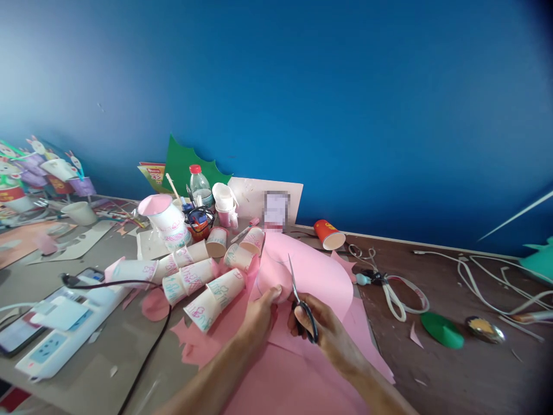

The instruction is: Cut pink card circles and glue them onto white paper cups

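My left hand [264, 308] pinches the near edge of a pink paper sheet [319, 274], thumb on top. The sheet curls up, and a faint curved line runs along its left part. In my right hand [317, 320] are scissors [307, 317] with dark handles, fingers wrapped through the loops. Their blades point away from me against the raised sheet; whether they are parted is hard to tell. More pink paper [298, 383] lies flat beneath both hands. Close to my left hand, decorated paper cups [216, 300] lie on their sides in nested rows.
A white power strip [71, 328] and a phone [17, 331] lie at left, with a black cable [162, 334] crossing nearby. A bottle [199, 187] stands at the back. White cables [397, 297], a red cup [329, 235] and a green paper disc [441, 329] lie at right.
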A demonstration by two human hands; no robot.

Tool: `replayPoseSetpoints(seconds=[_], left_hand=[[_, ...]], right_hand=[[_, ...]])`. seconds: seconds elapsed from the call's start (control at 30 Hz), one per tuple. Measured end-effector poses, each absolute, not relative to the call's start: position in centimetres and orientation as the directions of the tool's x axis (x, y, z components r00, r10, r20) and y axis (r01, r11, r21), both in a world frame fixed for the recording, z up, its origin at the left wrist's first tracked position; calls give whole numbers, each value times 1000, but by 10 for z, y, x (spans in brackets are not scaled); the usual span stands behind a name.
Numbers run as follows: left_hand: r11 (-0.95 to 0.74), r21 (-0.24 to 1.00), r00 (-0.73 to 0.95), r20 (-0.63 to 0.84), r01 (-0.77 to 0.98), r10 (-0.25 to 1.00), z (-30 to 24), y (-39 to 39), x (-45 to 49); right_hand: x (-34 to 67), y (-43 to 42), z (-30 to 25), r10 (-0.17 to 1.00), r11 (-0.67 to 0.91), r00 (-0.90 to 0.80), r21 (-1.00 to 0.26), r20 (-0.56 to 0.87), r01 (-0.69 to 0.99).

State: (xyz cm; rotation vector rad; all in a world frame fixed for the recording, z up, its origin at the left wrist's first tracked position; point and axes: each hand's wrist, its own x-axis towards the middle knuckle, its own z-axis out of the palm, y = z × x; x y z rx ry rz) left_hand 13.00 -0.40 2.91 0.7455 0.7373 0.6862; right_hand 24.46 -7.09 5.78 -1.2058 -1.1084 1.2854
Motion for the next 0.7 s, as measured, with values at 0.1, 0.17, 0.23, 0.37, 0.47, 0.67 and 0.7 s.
replayPoseSetpoints(seconds=[0.1, 0.17, 0.23, 0.37, 0.47, 0.67, 0.7], left_hand=[[548, 783, 557, -326, -294, 764, 26, -4, 130], [548, 784, 562, -323, -292, 762, 23, -3, 129], [547, 786, 551, -332, -287, 766, 18, -2, 129], [531, 794, 438, -380, -298, 815, 7, 0, 128], [526, 794, 371, -410, -305, 833, 2, 0, 127], [508, 805, 297, -426, -307, 855, 3, 0, 128], [503, 807, 283, -427, -309, 859, 3, 0, 128]], right_hand=[[246, -71, 57, 997, -80, 9, -994, -81, -81], [247, -71, 55, 995, -92, 15, -991, -94, -94], [247, -71, 52, 995, -96, 26, -989, -100, -115], [246, -70, 48, 993, -98, 46, -986, -105, -137], [245, -70, 48, 993, -101, 54, -985, -110, -138], [246, -69, 44, 991, -105, 66, -986, -114, -127], [247, -68, 43, 992, -101, 68, -987, -110, -124]])
